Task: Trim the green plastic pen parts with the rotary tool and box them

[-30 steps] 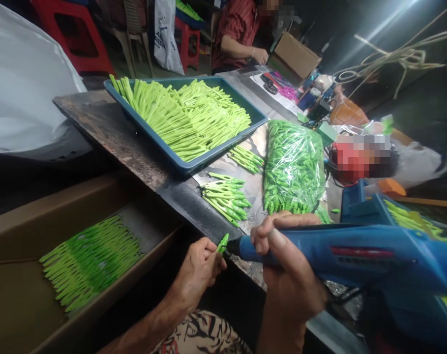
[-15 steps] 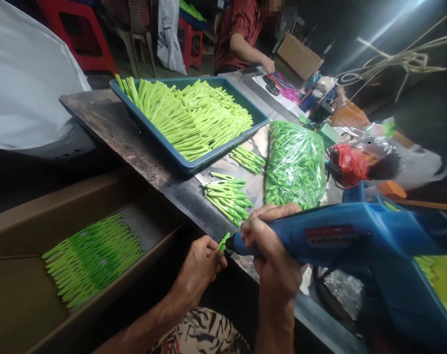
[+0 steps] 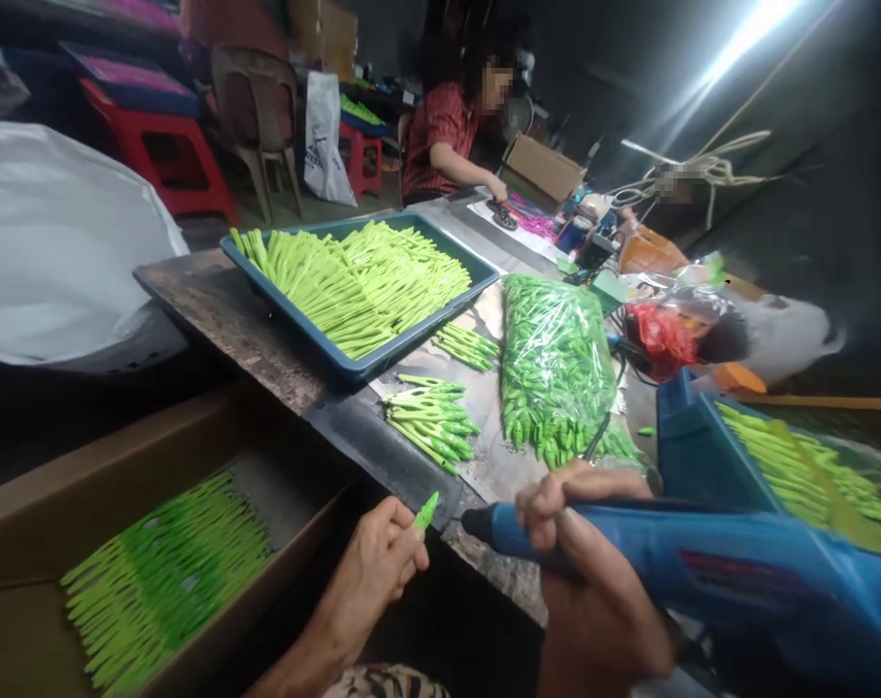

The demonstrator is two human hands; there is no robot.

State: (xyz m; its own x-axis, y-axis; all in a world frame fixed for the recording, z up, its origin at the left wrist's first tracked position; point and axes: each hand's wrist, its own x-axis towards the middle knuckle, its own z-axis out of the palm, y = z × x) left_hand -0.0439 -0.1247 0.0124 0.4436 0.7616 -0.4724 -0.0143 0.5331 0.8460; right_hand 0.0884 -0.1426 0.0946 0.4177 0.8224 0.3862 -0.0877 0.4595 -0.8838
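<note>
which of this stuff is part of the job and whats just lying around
Part of the job:
left hand pinching a lime-green pen
right hand gripping a blue nozzle gun
pens in a teal tray, cardboard box, clear plastic bag

Lying about:
red stool
white carrier bag
coiled rope

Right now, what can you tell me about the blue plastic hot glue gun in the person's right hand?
The blue plastic hot glue gun has a glossy, moulded body with a thin reddish stripe along its side, and its rear runs out of view. The right hand grips it, with the fingers curled over the top of the barrel. It is held roughly level, and its narrow black nozzle points towards a green plastic pen in the left hand, with a small gap showing between them.
</note>
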